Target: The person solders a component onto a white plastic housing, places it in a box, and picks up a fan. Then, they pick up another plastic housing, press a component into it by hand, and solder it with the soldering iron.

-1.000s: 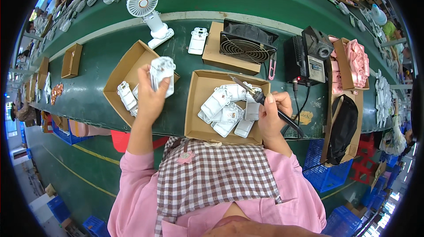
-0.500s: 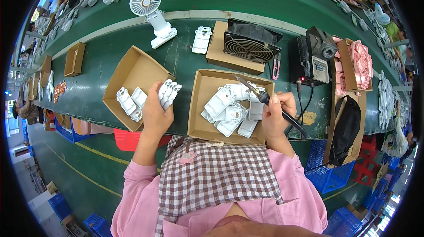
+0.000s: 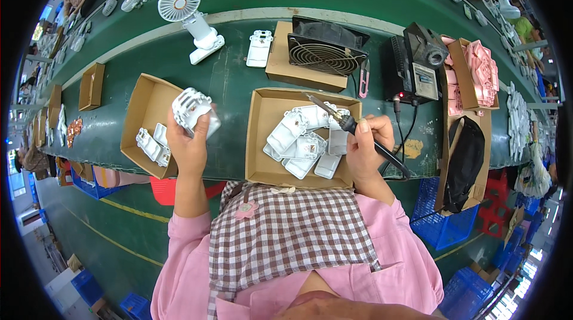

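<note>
One bundle of white casings [image 3: 194, 109], exact count not readable, is gripped in my left hand [image 3: 189, 144] above the desk [image 3: 230, 90], at the right side of the left carton [image 3: 149, 98], while my right hand [image 3: 368, 144] is closed around a soldering iron [image 3: 347, 123], its tip over the right carton [image 3: 261, 135]. Both cartons contain loose white shells [image 3: 290, 132]. Beyond them I record a black fan [image 3: 322, 57] on a brown box [image 3: 276, 57], a white handheld fan [image 3: 180, 2] leftward and a black unit [image 3: 399, 72] with a red light rightward.
</note>
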Available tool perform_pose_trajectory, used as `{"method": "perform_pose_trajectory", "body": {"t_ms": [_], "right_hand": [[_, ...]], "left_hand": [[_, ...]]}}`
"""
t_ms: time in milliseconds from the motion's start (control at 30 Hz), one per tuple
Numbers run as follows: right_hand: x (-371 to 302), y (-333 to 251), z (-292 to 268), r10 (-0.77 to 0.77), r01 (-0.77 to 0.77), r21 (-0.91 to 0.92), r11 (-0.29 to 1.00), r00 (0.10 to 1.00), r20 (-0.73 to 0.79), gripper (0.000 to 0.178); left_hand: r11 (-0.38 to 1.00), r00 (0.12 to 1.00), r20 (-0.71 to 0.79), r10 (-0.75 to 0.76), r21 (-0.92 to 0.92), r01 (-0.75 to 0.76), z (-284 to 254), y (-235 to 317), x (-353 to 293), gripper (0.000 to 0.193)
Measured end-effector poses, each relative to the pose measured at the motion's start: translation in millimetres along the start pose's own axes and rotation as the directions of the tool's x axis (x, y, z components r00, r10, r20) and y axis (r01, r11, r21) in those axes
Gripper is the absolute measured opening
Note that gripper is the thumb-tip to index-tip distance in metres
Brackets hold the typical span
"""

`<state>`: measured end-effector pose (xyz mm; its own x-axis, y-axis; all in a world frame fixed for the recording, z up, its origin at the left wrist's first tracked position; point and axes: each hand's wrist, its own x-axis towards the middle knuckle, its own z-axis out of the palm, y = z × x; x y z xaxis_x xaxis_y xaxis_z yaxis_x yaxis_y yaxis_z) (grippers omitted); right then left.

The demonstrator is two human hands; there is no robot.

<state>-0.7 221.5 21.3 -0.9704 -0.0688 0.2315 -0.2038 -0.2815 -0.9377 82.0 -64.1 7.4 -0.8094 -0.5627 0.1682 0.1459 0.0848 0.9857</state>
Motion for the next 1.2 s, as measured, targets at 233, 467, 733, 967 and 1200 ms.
{"method": "perform_pose_trajectory", "body": {"t_ms": [233,467,733,967,1200], "right_hand": [[-5.5,1.4,-1.0,-0.080,0.080,0.031,0.996,0.997,-0.001,0.013],[-10.0,1.1,-5.2,-0.119,0.119,0.005,0.993,0.993,0.023,0.014],[-9.3,3.7,3.9,-0.082,0.090,-0.135,0.987,0.995,0.063,0.017],[-4.1,5.0,7.9,-0.050,0.071,-0.252,0.965,0.995,0.090,0.012],[-2.3,0.8,12.8,0.051,-0.030,-0.256,0.966,0.996,0.076,0.015]], "left_hand": [[0.772,0.855,0.395,-0.336,-0.405,0.490,86.2,19.9,3.8,0.040],[0.943,0.770,0.553,-0.319,0.108,0.313,99.3,-13.3,-4.0,0.043],[0.829,0.790,0.492,-0.366,-0.214,0.517,97.8,-12.7,2.7,0.034],[0.791,0.778,0.520,-0.353,-0.279,0.545,95.3,-15.2,6.5,0.035],[0.793,0.782,0.527,-0.331,-0.294,0.534,94.8,-13.0,7.4,0.035]]}}
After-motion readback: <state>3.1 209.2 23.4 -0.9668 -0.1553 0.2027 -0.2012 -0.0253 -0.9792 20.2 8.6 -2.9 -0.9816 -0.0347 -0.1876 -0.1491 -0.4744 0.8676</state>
